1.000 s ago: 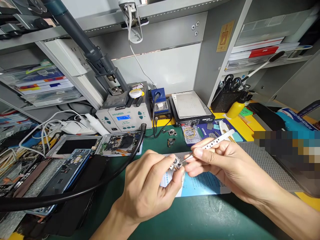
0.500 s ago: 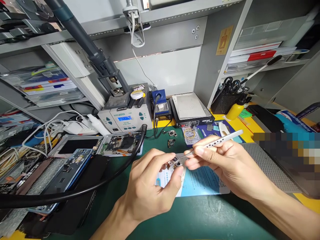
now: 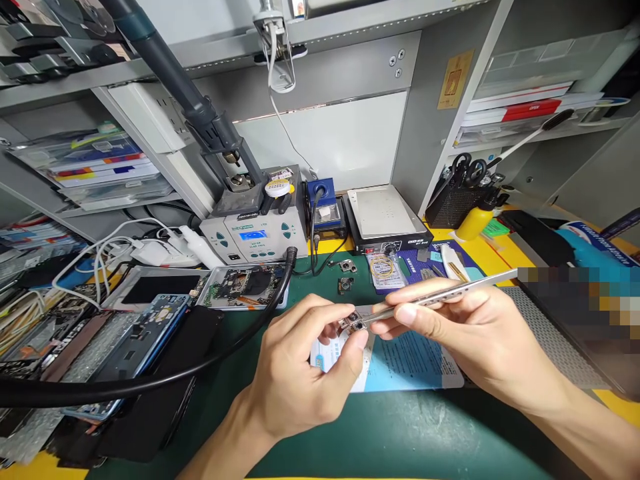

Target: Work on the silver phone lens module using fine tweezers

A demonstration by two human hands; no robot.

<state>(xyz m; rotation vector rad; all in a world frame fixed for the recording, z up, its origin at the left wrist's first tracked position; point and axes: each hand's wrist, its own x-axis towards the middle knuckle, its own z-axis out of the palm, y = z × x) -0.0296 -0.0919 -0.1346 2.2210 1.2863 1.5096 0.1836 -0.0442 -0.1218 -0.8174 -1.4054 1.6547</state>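
Observation:
My left hand (image 3: pixel 305 367) pinches a small phone camera module (image 3: pixel 355 324) between thumb and fingers, above the mat. Two dark lenses show in its metal frame. In my right hand (image 3: pixel 465 330) is a pair of silver tweezers (image 3: pixel 483 283) with holes along the arms, gripped between thumb and fingers. Their tips meet the module's right side; whether they grip any part of it I cannot tell. Under the hands lies a blue and white printed card (image 3: pixel 410 363). Beyond them, two similar small camera parts, one nearer (image 3: pixel 345 286) and one farther (image 3: pixel 347 266), rest on the green mat (image 3: pixel 400 433).
A hot air station (image 3: pixel 255 233) stands at the back, its black hose (image 3: pixel 200 377) curving across the left. Opened phones (image 3: pixel 125 353) and boards crowd that side. A heating plate (image 3: pixel 390 220) sits behind the hands; a yellow bottle (image 3: pixel 475 222) is at right.
The tweezers have turned in my right hand, now seen more edge-on, with their tips against the module. My left hand keeps its pinch. The view has shifted slightly.

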